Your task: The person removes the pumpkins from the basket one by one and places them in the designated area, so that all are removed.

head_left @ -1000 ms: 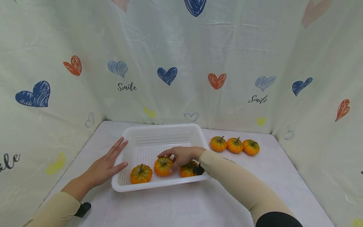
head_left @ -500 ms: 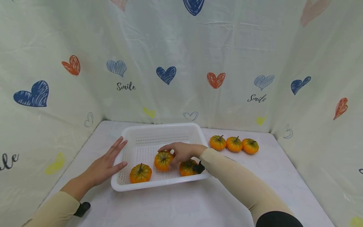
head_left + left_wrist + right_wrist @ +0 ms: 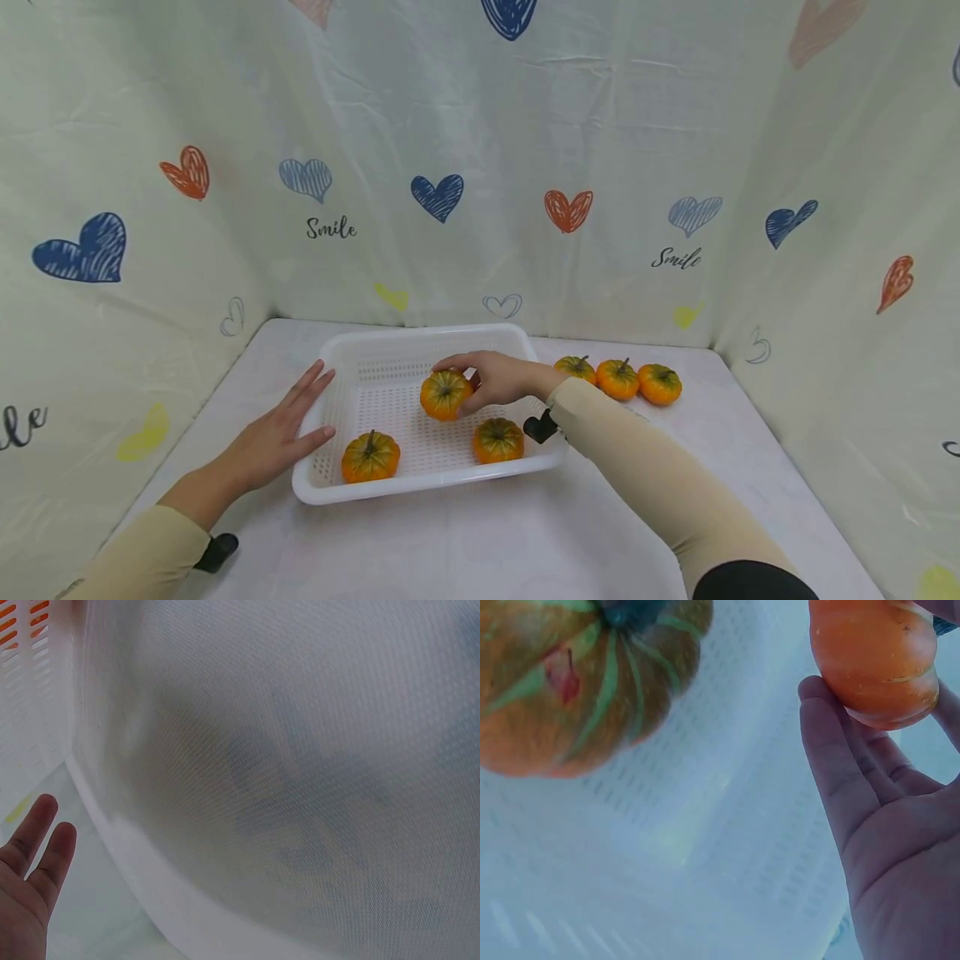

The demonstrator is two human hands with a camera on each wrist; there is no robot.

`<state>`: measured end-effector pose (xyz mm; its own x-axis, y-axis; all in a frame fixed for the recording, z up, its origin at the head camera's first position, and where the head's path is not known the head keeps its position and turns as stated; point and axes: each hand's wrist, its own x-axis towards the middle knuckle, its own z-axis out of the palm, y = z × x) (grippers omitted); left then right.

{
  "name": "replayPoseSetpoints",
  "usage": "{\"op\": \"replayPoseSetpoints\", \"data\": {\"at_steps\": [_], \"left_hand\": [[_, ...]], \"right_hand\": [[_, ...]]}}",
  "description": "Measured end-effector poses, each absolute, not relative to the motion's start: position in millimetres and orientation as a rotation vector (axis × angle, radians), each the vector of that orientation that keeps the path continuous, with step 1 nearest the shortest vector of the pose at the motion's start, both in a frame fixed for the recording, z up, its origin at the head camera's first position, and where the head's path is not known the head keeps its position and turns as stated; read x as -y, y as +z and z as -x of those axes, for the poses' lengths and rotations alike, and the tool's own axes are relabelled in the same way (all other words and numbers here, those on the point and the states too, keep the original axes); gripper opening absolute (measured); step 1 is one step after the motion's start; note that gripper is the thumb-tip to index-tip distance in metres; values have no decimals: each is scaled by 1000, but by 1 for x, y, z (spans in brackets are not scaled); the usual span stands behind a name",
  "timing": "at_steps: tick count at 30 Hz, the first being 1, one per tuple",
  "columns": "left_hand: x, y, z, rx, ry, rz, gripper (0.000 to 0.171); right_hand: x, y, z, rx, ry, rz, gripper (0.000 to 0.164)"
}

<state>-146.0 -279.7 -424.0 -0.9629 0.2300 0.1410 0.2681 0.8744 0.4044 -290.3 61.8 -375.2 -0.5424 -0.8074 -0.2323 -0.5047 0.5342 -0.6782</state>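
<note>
My right hand (image 3: 498,379) grips a small orange pumpkin (image 3: 444,395) between fingers and thumb, above the floor of a white perforated basket (image 3: 420,482). The same held pumpkin (image 3: 874,664) shows at the upper right of the right wrist view, apart from the basket floor. Inside the basket, one pumpkin (image 3: 371,457) lies at the front left and another pumpkin (image 3: 498,441) at the front right. With straight, spread fingers, my left hand (image 3: 273,442) rests against the basket's left rim; the left wrist view shows two of its fingers (image 3: 56,862) beside the basket wall.
Outside the basket, to its right, a row of three pumpkins (image 3: 618,380) sits on the white tabletop (image 3: 465,542); my right forearm partly covers the nearest one. A curtain (image 3: 495,125) printed with hearts encloses the table at the back and both sides.
My right hand has lifted the middle pumpkin off the basket floor and carried it up and slightly toward the back. The left hand stays at the left rim.
</note>
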Motion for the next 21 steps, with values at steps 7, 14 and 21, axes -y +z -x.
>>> {"op": "replayPoseSetpoints", "data": {"at_steps": [7,14,21], "left_hand": [[280,-423,147,2957,-652,388,86],[280,-424,146,2967,-646,384,86],[280,-424,146,2965,-653,383,86]], "right_hand": [[-79,-359,294,-2277,-828,1065,71],[-115,-343,295,-2263,-1015,1017,73],[-168,-329,292,-2364,-1105,983,76]]}}
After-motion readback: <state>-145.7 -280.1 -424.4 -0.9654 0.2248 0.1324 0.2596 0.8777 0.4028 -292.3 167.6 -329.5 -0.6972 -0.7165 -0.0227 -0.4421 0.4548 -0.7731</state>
